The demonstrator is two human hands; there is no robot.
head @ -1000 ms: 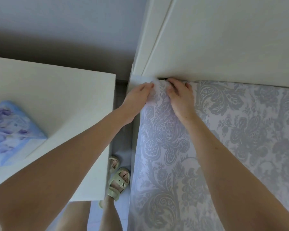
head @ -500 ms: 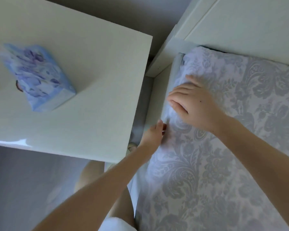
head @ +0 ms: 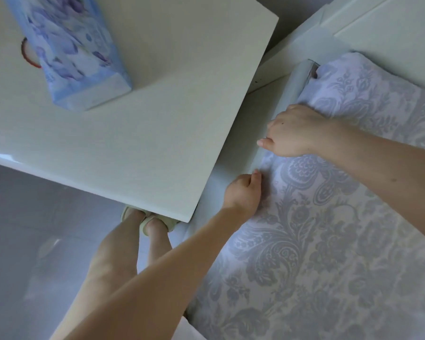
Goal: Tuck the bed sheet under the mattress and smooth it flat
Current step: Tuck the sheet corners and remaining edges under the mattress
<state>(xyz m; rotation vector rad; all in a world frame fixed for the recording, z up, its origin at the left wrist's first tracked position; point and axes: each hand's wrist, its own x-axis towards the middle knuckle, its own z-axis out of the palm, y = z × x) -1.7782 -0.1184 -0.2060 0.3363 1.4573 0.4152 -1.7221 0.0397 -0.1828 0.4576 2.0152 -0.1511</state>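
The bed sheet (head: 334,246), pale lilac with a grey floral pattern, covers the mattress on the right. My right hand (head: 297,131) lies on the sheet at the mattress's left edge; its fingers curl down over that edge out of sight and the thumb points left. Just below it, my left hand (head: 243,192) is curled at the same edge, thumb against the sheet, fingers hidden in the gap beside the pale side rail (head: 288,94). The sheet bunches a little between the two hands.
A white bedside table (head: 157,114) stands close against the bed's left side, leaving a narrow gap. A blue flowered box (head: 71,50) lies on it. The white headboard (head: 390,25) runs along the top right. My sandalled feet (head: 157,220) stand on the grey floor.
Both hands have moved from the top corner at the headboard down along the mattress's left edge. My right hand, flat on the sheet half a second ago, now curls over the edge.
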